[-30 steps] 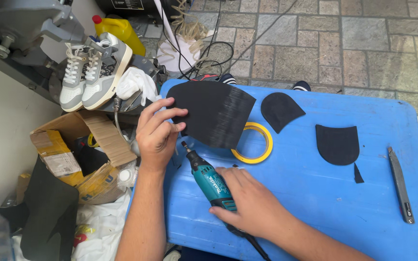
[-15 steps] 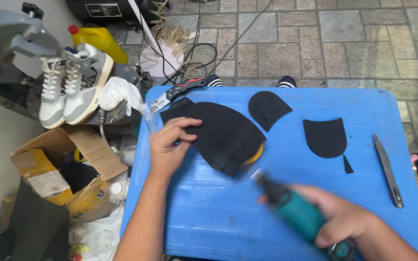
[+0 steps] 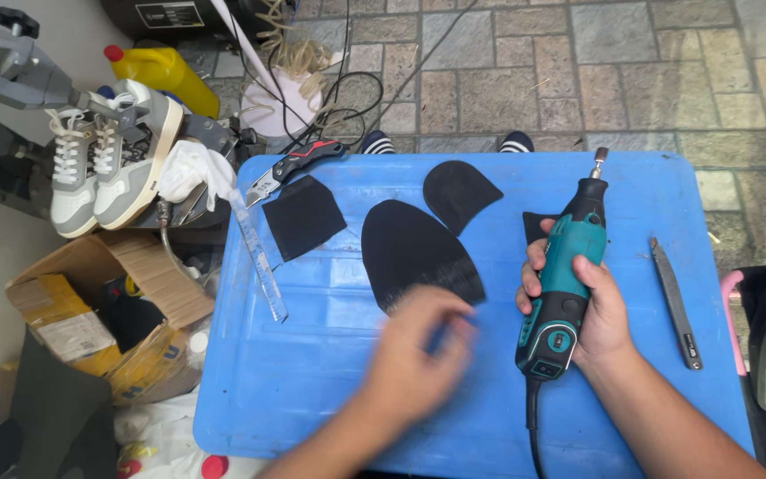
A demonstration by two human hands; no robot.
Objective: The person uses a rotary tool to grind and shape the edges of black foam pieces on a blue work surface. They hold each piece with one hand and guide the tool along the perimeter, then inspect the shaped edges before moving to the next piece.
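Right hand [image 3: 589, 306] was wrapped around teal rotary tool [image 3: 564, 279], bit pointing away, over blue table [image 3: 312, 372]. Left hand [image 3: 418, 350] was blurred; its grip could not be told. Just beyond it lay large black sole piece [image 3: 414, 248]; farther off, rounded black piece [image 3: 458, 191]. Metal file [image 3: 676, 302] lay right of the grip.
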